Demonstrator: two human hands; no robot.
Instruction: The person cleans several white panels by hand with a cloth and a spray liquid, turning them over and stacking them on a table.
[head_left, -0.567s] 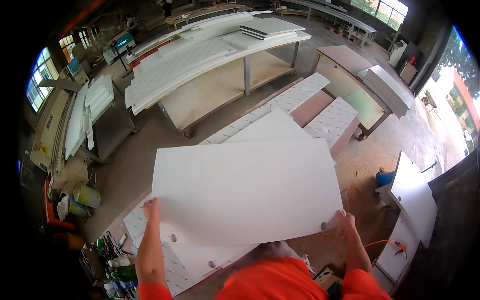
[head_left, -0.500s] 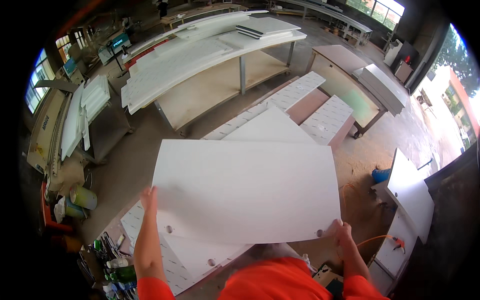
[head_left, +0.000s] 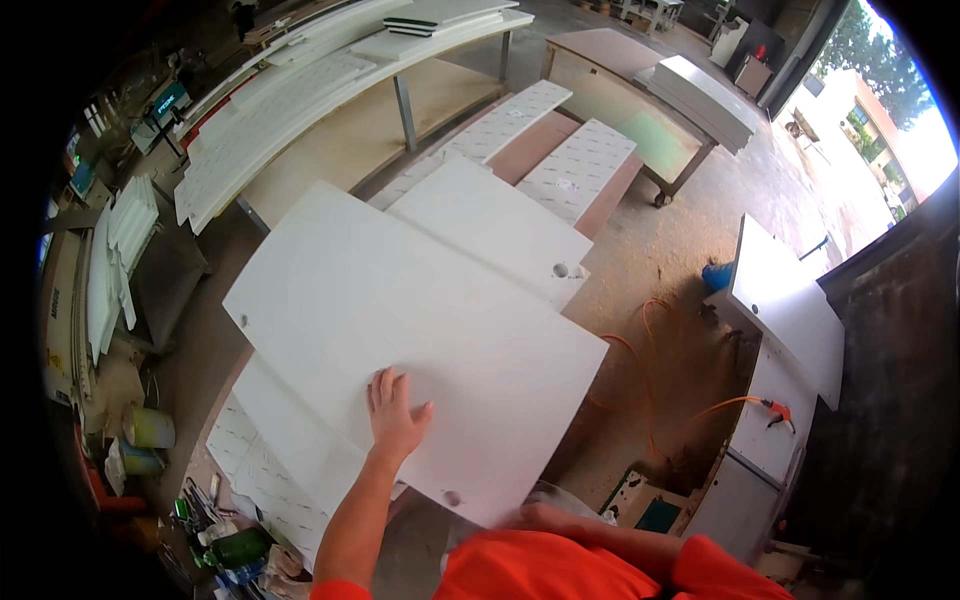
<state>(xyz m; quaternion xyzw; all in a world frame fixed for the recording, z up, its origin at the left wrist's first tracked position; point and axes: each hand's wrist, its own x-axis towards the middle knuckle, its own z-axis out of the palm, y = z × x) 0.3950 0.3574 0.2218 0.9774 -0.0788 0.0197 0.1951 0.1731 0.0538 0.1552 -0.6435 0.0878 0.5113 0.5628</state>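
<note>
A large white panel (head_left: 400, 300) lies turned slantwise across another white panel (head_left: 485, 210), its round holes near two corners. My left hand (head_left: 395, 412) rests on the upper panel's face, fingers spread and holding nothing. At the panel's near corner, close to my body, is my right hand (head_left: 540, 516); it is blurred and its fingers are hidden, so its grip does not show. The lower panel has a round hole near its right corner and sticks out on both sides of the upper one. Patterned film-covered boards (head_left: 580, 170) lie beneath and beyond.
A long bench (head_left: 403, 112) stacked with white boards stands at the back. Right of me are an air blow gun (head_left: 778, 410) with an orange hose and leaning white panels (head_left: 790, 305). Bottles (head_left: 240, 548) and tools crowd the lower left. A wheeled table (head_left: 600, 50) stands far right.
The upper panel has come down onto the lower one and turned slantwise. My left hand has left its left edge for its face; my right hand has moved in toward my body. The view has shifted.
</note>
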